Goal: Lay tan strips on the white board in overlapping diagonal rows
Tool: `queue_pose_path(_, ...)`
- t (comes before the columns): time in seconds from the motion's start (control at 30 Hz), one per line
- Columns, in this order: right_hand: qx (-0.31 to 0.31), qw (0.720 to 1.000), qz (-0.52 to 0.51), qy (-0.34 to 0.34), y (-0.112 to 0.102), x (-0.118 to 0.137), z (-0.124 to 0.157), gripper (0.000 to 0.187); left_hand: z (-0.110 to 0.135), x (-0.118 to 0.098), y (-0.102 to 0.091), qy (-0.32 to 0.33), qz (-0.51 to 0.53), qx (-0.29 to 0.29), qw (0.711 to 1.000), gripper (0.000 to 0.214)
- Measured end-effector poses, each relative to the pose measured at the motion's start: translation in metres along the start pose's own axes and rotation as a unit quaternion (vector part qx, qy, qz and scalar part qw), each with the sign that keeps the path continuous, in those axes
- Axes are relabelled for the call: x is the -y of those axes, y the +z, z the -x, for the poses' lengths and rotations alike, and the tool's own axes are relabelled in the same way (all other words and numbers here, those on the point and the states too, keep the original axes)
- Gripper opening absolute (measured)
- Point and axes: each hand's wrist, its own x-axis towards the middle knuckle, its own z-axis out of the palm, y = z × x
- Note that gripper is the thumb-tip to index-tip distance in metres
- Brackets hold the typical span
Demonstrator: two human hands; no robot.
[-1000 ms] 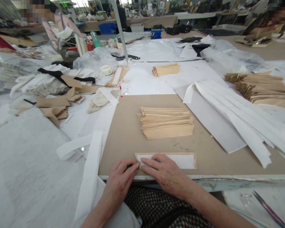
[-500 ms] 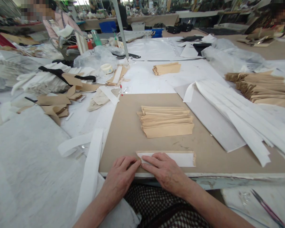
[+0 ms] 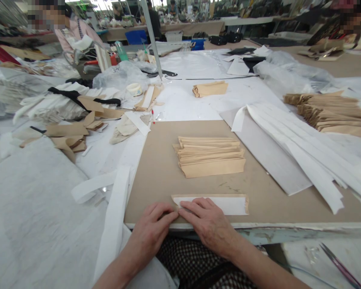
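Observation:
A tan strip [image 3: 247,205] lies along the front edge of the brown board, with a narrower white strip [image 3: 231,205] on top of it. At its left end, my left hand [image 3: 156,218] is closed, thumb and forefinger pinching the tan strip's near corner. My right hand [image 3: 209,220] lies across the white strip with its fingers stretched out and pressing down. Its thumb tip nearly meets the left fingertips, and the corner between them is partly hidden. Beyond the hands sits a fanned stack of folded tan strips [image 3: 212,156].
White strips [image 3: 291,144] rest across a grey board [image 3: 264,154] at right. A bigger tan pile [image 3: 333,112] lies beyond them. Loose white strips [image 3: 112,216] and fabric cover the left side. Tweezers [image 3: 343,265] lie low at right. A person in pink [image 3: 75,30] is at far left.
The view has tilted slightly, so the board and strips appear a little lower. Both hands stay at the strip's left end, with only a tiny shift in the fingers.

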Motion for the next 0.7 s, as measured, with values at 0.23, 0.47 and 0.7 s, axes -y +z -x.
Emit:
queue_pose_path(0.23,-0.005,1.000,0.006,0.004,0.002,0.002,-0.001,0.039,-0.007,0.008,0.003,-0.015,-0.023,-0.041,0.999,0.029)
queue_pose_path(0.47,-0.007,1.000,-0.004,0.004,0.001,0.000,-0.001,0.039,-0.007,0.010,0.004,0.009,-0.058,-0.007,0.998,0.031)
queue_pose_path(0.7,0.004,0.998,0.027,0.053,0.004,0.009,-0.011,0.040,-0.008,0.011,0.003,-0.006,-0.031,-0.001,1.000,0.031)
